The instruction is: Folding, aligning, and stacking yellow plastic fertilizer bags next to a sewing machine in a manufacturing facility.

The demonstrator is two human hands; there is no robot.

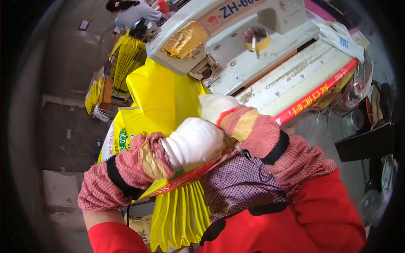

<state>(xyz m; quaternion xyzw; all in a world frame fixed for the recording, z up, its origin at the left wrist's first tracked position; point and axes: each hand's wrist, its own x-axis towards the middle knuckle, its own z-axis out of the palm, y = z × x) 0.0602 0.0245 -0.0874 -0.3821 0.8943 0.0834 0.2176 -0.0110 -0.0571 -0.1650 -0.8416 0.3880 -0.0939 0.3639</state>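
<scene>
A bright yellow bag (154,95) lies spread under the head of a grey sewing machine (236,46), with a green and white printed part at its left. My left hand (192,141), in a white glove, is closed on the bag's near part; its fingertips are hidden. Beyond it, my right hand (217,110), gloved too, is closed at the bag's right edge, close below the machine's needle area. The two gloves nearly touch. Both forearms wear pink checked sleeves with black bands.
A white machine bed (287,74) with a red printed strip runs to the right. A tape roll (256,40) sits on the machine. Folded yellow bags (179,217) hang below my left arm, with more stacked bags (125,63) at the far left. A person (135,17) is behind them.
</scene>
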